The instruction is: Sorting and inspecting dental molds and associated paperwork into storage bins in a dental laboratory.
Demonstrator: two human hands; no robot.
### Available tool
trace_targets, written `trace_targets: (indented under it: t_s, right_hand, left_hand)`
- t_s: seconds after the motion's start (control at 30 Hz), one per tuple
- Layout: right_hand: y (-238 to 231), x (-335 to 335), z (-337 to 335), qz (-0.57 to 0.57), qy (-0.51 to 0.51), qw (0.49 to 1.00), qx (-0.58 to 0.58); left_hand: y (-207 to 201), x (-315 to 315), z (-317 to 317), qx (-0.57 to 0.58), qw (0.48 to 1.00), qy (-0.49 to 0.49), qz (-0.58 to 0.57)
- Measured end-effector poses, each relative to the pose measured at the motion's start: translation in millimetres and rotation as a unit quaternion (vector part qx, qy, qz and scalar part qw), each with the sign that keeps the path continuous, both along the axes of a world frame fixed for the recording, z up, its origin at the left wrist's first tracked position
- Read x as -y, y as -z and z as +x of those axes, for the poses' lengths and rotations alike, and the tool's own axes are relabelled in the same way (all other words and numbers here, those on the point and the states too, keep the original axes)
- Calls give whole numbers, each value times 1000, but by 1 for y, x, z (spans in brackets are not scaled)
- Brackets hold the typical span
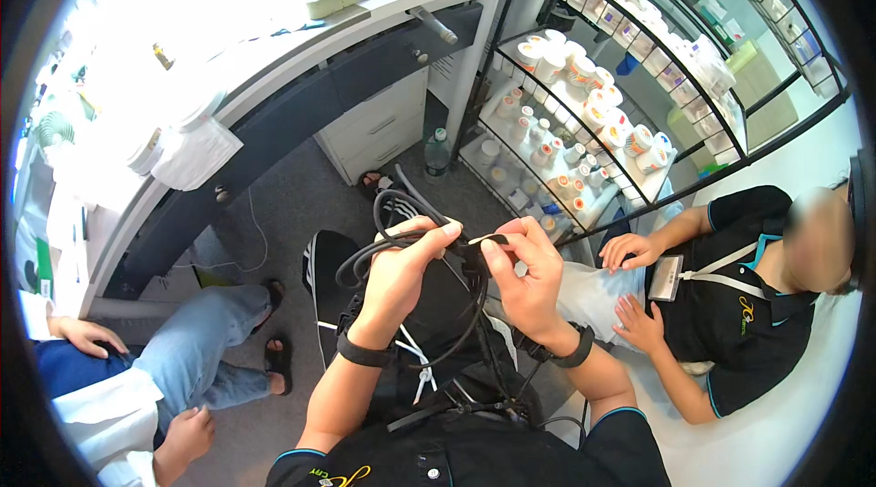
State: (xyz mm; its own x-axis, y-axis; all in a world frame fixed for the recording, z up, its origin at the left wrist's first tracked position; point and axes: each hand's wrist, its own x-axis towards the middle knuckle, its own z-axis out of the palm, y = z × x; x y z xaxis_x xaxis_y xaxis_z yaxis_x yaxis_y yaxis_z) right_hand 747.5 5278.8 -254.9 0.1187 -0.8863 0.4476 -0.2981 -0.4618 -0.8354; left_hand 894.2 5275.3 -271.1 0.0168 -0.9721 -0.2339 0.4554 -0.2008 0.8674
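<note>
A coiled dark cable (401,184) is bunched in loops in front of my body, above my lap. My left hand (399,282) is closed round the bundle, with thumb and index finger pressed together near its middle. To the right of it, my right hand (529,282) pinches a short black strap (493,239) between thumb and index finger, close against the coil. Some loops hang below and between both hands. Whether the strap goes all the way round the cable cannot be seen. Each wrist has a black band.
A white bench with dark drawers (365,77) curves along the left and far side. At the far right stands a black wire rack (630,186) with white tubs and bottles. One person (766,305) sits close at right, another (146,378) at left. A bottle (438,151) stands on the floor.
</note>
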Motion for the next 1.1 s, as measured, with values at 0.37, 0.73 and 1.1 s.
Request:
trace_targets:
  t_s: [0.37, 0.73, 1.1]
  right_hand:
    - [-6, 2, 2, -99, -66, 990, -74]
    - [-6, -6, 5, -172, -73, 972, -144]
    - [-23, 5, -18, 112, -36, 993, -30]
  left_hand:
    - [6, 0, 2, 12, 1000, 10, 3]
    - [6, -2, 3, 36, 999, 21, -9]
    - [-3, -4, 11, 75, 995, 45, -42]
